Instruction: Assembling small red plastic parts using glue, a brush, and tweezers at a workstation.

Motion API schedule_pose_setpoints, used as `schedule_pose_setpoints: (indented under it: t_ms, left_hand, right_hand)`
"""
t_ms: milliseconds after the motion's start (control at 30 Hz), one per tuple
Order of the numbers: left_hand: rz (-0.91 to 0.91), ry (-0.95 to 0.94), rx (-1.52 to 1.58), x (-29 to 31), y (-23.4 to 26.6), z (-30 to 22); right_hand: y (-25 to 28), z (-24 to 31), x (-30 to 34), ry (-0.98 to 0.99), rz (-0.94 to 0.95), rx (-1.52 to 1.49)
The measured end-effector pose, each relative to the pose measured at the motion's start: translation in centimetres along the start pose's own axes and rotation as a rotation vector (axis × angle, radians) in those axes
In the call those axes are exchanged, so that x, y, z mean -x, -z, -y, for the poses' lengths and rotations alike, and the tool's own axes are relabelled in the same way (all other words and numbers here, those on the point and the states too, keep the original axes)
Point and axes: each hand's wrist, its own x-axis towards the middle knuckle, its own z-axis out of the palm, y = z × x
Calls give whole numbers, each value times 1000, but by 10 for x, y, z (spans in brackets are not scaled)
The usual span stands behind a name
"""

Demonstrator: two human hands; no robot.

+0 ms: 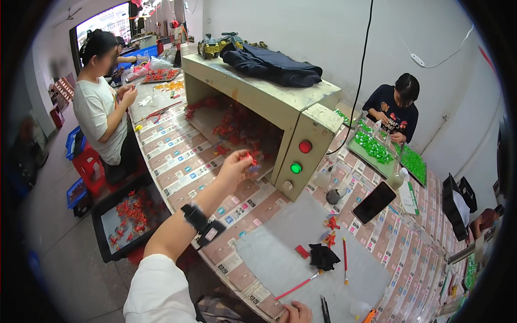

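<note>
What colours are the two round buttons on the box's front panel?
The upper button is red, the lower button green; head view.

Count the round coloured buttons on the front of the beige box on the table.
2: a red button above and a green button just below it, both on the end panel of the beige box. Other faces are hidden.

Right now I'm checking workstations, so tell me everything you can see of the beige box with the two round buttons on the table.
The beige box is a long, tunnel-like cabinet, seemingly painted metal or board, scuffed and stained. Its open side shows small red parts heaped inside. An end post carries a red button above a lit green button, with a pale knob lower down. A dark folded garment and toy vehicles lie on top. It stands on the patterned table; the left hand holds a red piece at its opening.
</note>
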Motion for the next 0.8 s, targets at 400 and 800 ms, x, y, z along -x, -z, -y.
schedule_pose_setpoints:
  t_ms: [400,800]
  left_hand:
    - [471,323,32,206,-53,70]
    - [731,502,20,260,-92,102]
  right_hand:
    - [-2,-17,0,-87,-60,-173]
    - [64,-9,-19,-413,-104,-845]
